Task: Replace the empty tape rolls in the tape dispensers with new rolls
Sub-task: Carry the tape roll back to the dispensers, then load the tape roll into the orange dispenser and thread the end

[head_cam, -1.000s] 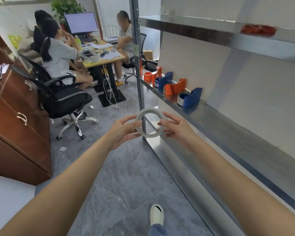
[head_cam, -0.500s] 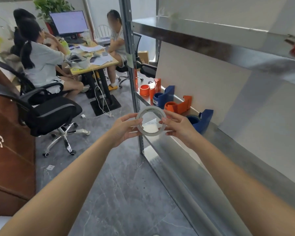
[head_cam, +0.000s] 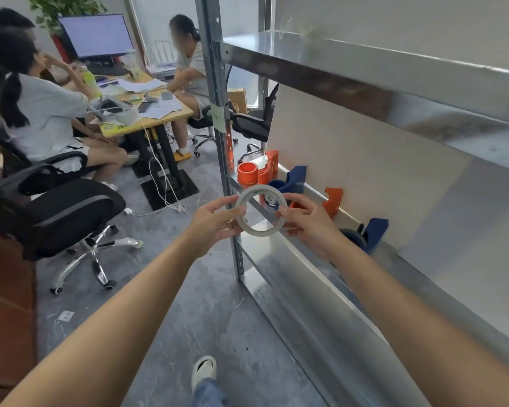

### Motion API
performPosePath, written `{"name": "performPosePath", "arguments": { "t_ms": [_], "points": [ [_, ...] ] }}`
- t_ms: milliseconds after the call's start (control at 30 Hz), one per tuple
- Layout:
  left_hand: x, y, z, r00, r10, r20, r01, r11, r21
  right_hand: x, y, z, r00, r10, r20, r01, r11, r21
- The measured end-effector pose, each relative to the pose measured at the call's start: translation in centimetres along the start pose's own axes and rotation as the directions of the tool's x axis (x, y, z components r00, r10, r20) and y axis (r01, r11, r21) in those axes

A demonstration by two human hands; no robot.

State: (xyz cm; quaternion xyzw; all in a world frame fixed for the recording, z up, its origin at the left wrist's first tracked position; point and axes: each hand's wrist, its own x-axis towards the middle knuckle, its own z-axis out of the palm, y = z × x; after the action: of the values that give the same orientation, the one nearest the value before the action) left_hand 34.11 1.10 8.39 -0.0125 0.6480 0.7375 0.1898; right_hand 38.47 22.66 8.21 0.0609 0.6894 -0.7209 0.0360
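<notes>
Before the metal shelf [head_cam: 315, 292], both hands grasp one tape roll [head_cam: 261, 210]. Left hand [head_cam: 215, 223] pinches its left edge, right hand [head_cam: 307, 221] its right.

Metal shelf [head_cam: 423, 282], mid level, white panel behind. On it in a row from far end: orange core [head_cam: 247, 173], far orange dispenser [head_cam: 270, 165] just beside it, far blue dispenser [head_cam: 295, 179], 2nd orange dispenser [head_cam: 333, 199], near blue dispenser [head_cam: 375, 232], approx. along the back, some partly hidden
</notes>
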Motion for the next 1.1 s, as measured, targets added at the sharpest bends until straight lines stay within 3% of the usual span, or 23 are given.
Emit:
{"name": "performPosePath", "arguments": {
  "t_ms": [333,800,1100],
  "points": [
    [10.7,4.5,-5.3,0.995,-0.028,0.096,0.025,0.999,0.038,9.6,-0.7,4.2,0.989,0.056,-0.140,-0.034,0.987,0.155],
    [22.5,8.1,-10.3,0.946,-0.147,0.289,0.118,0.986,0.117,18.5,-1.6,8.5,0.931,0.081,-0.355,-0.055,0.995,0.083],
    [25.0,7.4,-10.4,0.948,-0.179,0.262,0.163,0.983,0.085,20.1,-1.6,8.7,0.920,0.112,-0.376,-0.067,0.989,0.132]
  ]
}}
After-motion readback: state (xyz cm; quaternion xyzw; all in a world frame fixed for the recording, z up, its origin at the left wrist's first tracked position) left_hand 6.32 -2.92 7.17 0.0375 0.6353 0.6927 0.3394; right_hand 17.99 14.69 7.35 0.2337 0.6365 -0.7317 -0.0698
